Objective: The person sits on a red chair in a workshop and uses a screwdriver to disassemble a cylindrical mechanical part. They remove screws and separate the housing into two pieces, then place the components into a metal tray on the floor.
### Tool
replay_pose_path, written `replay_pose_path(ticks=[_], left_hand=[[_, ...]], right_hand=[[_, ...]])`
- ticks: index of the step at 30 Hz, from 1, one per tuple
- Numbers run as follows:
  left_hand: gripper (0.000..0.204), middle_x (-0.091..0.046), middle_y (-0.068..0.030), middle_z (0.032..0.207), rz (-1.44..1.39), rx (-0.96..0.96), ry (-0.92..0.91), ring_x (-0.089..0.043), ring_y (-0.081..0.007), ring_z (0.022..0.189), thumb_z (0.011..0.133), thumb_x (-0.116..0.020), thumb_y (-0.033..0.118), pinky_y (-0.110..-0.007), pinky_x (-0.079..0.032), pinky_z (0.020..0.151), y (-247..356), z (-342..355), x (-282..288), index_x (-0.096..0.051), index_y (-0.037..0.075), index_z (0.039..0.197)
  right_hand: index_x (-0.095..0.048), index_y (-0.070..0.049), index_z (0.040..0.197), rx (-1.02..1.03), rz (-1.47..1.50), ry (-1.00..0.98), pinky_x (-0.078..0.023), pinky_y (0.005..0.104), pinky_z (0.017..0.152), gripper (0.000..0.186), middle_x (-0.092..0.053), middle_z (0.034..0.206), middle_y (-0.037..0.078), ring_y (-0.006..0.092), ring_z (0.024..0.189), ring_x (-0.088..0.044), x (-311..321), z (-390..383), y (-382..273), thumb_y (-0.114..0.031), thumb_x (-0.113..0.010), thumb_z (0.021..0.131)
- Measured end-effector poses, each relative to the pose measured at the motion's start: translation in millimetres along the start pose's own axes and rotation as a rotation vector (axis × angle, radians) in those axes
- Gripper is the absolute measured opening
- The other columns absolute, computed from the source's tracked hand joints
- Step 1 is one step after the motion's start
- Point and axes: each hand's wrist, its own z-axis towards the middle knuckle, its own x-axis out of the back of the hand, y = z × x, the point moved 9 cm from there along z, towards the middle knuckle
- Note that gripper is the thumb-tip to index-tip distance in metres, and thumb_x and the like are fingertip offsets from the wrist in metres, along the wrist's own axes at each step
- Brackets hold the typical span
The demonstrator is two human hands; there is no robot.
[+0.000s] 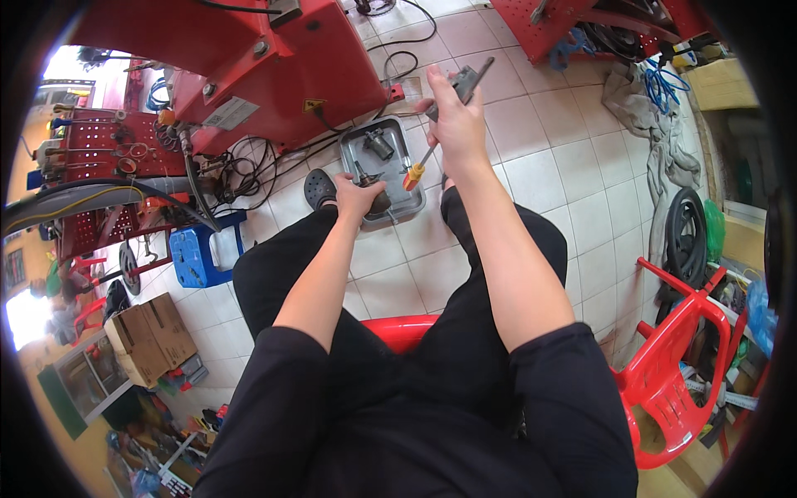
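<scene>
While tiles [535, 178] bear the gray tray [407, 214], blurred left-side clutter [162, 455] may be tools.

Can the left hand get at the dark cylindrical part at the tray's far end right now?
Probably yes: the left hand is at the same tray, and nothing visible covers the dark cylindrical part. But that hand appears to hold another metal part, so it may need freeing first.

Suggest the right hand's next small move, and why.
Perhaps lower the dark elongated metal part into the grey rectangular tray: the right hand holds it raised along with a yellow-orange-handled screwdriver, while the left hand grips another dark rounded metal part there.
</scene>
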Motion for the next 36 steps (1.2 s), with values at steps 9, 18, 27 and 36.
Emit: replay_pose_path(ticks=[9, 18, 27, 36], left_hand=[[0.086, -0.056, -0.0242, 0.107, 0.021, 0.139, -0.012, -0.057, -0.0363, 0.101, 0.052, -0.085, 0.035, -0.04, -0.045, 0.087, -75.9, 49.7, -98.3, -0.039, -0.003, 0.114], [0.083, -0.056, -0.0256, 0.109, 0.095, 0.292, -0.081, -0.055, -0.0383, 0.104, 0.055, -0.085, 0.036, -0.039, -0.044, 0.089, -105.3, 73.0, -156.9, -0.04, -0.003, 0.113], [0.075, -0.057, -0.0196, 0.109, 0.137, 0.33, -0.135, -0.056, -0.0354, 0.103, 0.058, -0.085, 0.027, -0.041, -0.046, 0.087, -113.3, 93.4, -190.0, -0.041, 0.003, 0.114], [0.089, -0.053, -0.0243, 0.117, -0.009, 0.284, -0.147, -0.053, -0.0372, 0.109, 0.055, -0.086, 0.025, -0.04, -0.043, 0.092, -119.0, 99.7, -189.9, -0.035, 0.003, 0.125]], right_hand=[[-0.04, -0.002, 0.116, 0.033, -0.039, 0.081, -0.029, 0.0198, 0.035, 0.056, -0.054, 0.07, 0.006, 0.0052, 0.04, -0.038, 16.8, 16.3, -12.3, -0.033, -0.07, 0.08], [-0.037, -0.004, 0.125, -0.151, -0.079, 0.068, -0.031, 0.0181, 0.04, 0.051, -0.054, 0.072, 0.004, 0.0046, 0.05, -0.043, 7.4, 21.3, 28.4, -0.027, -0.062, 0.087], [-0.032, -0.004, 0.132, -0.246, -0.193, 0.059, -0.032, 0.0193, 0.041, 0.051, -0.053, 0.073, 0.004, 0.0051, 0.049, -0.041, 3.6, 21.6, 41.4, -0.025, -0.054, 0.091], [-0.03, -0.001, 0.133, -0.223, -0.235, -0.016, -0.031, 0.0181, 0.042, 0.052, -0.053, 0.073, 0.004, 0.0049, 0.051, -0.043, -5.4, 22.5, 40.1, -0.023, -0.053, 0.091]])
